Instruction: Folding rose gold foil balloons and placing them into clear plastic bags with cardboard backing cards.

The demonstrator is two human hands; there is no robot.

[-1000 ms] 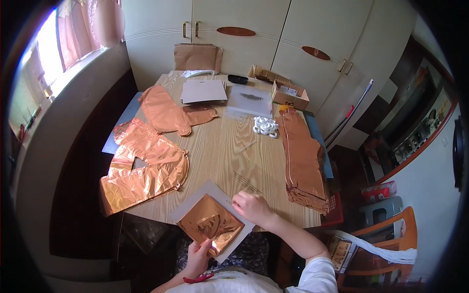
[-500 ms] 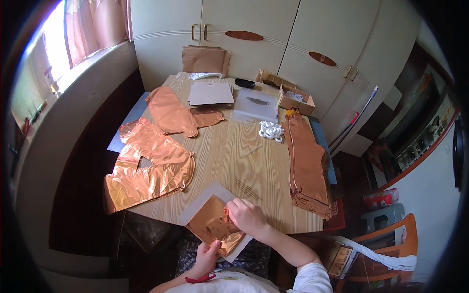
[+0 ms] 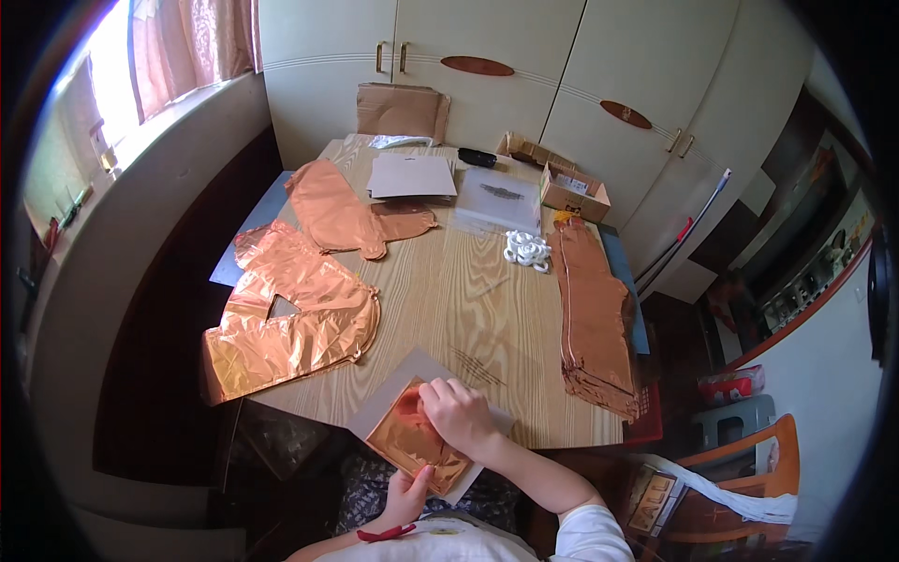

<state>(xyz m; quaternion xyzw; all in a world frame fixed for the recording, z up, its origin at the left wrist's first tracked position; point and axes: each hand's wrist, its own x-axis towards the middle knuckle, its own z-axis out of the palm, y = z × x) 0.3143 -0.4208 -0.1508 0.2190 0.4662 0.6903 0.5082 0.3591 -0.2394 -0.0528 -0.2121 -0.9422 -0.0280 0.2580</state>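
A folded, shiny copper-coloured foil balloon (image 3: 412,443) lies over a grey card (image 3: 386,386) at the table's near edge, above my lap. My left hand (image 3: 409,495) grips its lower edge, thumb on top of the foil. Across the upper part of the foil lies my right hand (image 3: 456,415), its fingers curled in against the surface; their tips are partly hidden. To the left, a flattened, creased foil balloon (image 3: 328,332) with a triangular opening is spread on the table. Beyond it rests another flat copper-coloured foil piece (image 3: 328,208).
A thick stack of folded copper foil (image 3: 595,318) runs along the right table edge. White coiled ribbon (image 3: 527,250), clear plastic bags (image 3: 496,197), grey cards (image 3: 412,176) and a small open box (image 3: 576,192) sit farther back. A wooden chair (image 3: 785,468) stands at right.
My right hand has shifted slightly left and up across the foil, from pinching a raised orange bit to lying over the surface. My left hand has moved a little right, still gripping the lower edge.
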